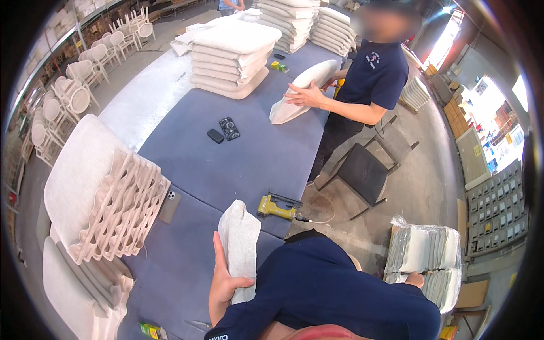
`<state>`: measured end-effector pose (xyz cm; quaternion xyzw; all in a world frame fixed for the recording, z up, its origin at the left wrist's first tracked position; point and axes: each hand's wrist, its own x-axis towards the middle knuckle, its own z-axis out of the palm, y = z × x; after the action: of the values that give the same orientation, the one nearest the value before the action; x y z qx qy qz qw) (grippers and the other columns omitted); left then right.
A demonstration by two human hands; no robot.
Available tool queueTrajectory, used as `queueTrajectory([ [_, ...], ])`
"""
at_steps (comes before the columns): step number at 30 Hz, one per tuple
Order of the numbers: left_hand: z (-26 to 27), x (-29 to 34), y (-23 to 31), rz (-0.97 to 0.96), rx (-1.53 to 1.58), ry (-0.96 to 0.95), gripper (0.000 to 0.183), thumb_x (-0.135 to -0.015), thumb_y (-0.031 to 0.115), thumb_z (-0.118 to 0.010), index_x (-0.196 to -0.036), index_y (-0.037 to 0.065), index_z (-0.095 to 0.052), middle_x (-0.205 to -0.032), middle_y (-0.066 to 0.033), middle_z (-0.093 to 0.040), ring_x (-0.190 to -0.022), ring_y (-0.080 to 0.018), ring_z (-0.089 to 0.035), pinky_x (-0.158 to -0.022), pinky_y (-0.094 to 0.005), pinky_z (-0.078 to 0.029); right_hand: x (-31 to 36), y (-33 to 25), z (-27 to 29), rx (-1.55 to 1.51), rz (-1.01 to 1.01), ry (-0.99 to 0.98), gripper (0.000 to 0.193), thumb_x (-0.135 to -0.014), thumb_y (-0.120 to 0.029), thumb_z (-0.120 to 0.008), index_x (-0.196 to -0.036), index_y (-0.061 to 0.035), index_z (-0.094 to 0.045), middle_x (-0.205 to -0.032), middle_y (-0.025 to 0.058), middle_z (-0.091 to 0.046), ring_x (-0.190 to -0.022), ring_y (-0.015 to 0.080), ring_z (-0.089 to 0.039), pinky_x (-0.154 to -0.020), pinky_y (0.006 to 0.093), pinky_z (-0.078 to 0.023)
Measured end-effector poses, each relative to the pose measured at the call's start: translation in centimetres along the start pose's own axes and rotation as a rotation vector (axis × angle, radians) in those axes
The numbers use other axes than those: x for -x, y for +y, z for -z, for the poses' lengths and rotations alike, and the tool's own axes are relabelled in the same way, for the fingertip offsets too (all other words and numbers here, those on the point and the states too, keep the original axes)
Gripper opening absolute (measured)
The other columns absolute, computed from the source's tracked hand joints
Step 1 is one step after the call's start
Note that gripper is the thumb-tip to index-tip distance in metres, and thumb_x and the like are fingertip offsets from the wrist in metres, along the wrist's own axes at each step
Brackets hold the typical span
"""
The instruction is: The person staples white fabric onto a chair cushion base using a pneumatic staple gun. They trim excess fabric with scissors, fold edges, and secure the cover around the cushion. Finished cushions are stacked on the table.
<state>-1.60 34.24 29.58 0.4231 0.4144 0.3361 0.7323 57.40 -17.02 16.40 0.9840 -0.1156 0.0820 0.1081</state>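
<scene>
A worker's left hand [222, 285] grasped a pale fabric piece [239, 255] over a blue-grey worktable [226, 178], just left of a yellow staple gun [270, 207] and nearer the worker's body. The thumb pressed across the near face; the other fingers lay largely behind the material. Well to the gun's right, off the table, the right hand [416, 279] was at a plastic-wrapped bundle [422, 249] of pale sheets; whether its fingers were clenched or loose could not be told.

The work appeared to be partway through. Smooth-edged pads [229, 65] stood neatly piled on the far side of the gun and looked complete in shape, while a ruffle-edged stack [105, 192] well to its left seemed less finished. The piece in hand showed no visible fastening, the gun lay on the table with no hand on it, and the well-filled bundle suggested plenty of material remained. An exact count of what was done or left could not be made. Beyond the gun, a co-worker [362, 85] held another pale pad [306, 93].

The held piece looked off-white to light grey, with a woven-looking surface. It was tilted, long and narrow from this angle, its far end creased and unevenly curled.
</scene>
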Motion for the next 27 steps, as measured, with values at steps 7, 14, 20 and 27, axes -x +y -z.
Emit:
queueTrajectory([
  [7, -0.8, 0.7, 1.5, 0.042, 0.096, 0.004, 0.166, -0.052, -0.001, -0.088, -0.188, 0.012, 0.008, -0.181, -0.0247, -0.036, -0.148, -0.0344, -0.06, -0.121, -0.042, -0.05, -1.3, 1.9, -1.4, -0.197, -0.046, 0.086, 0.03, -0.099, -0.016, -0.064, -0.094, -0.0001, -0.089, -0.102, 0.0246, -0.085, -0.1, 0.0423, -0.084, -0.091, 0.0532, -0.066],
  [14, -1.4, 1.1, 1.6, 0.04, 0.083, 0.019, 0.165, -0.052, 0.0, -0.089, -0.188, 0.011, 0.005, -0.182, -0.025, -0.034, -0.155, -0.0354, -0.053, -0.126, -0.0423, -0.045, -0.4, 0.6, -0.6, -0.412, -0.224, 0.051, 0.033, -0.098, -0.018, -0.061, -0.1, 0.0012, -0.089, -0.111, 0.0296, -0.084, -0.106, 0.0467, -0.082, -0.096, 0.0557, -0.064],
  [20, -1.7, 1.1, 0.6, 0.001, 0.052, 0.016, 0.163, -0.052, 0.001, -0.09, -0.188, 0.01, 0.001, -0.183, -0.0249, -0.032, -0.158, -0.0357, -0.048, -0.128, -0.0423, -0.041, 0.9, -0.6, -0.6, -0.392, -0.217, 0.047, 0.033, -0.098, -0.018, -0.061, -0.101, 0.0013, -0.088, -0.112, 0.0294, -0.084, -0.106, 0.0467, -0.082, -0.096, 0.0556, -0.064],
  [27, -2.0, 0.8, -0.4, -0.036, -0.019, 0.027, 0.161, -0.053, 0.003, -0.091, -0.188, 0.009, -0.003, -0.185, -0.0247, -0.031, -0.162, -0.0359, -0.043, -0.131, -0.0422, -0.036, 1.7, -1.7, -1.2, -0.397, -0.207, 0.045, 0.033, -0.099, -0.018, -0.061, -0.103, 0.0015, -0.087, -0.112, 0.0293, -0.084, -0.107, 0.0467, -0.082, -0.096, 0.0554, -0.064],
])
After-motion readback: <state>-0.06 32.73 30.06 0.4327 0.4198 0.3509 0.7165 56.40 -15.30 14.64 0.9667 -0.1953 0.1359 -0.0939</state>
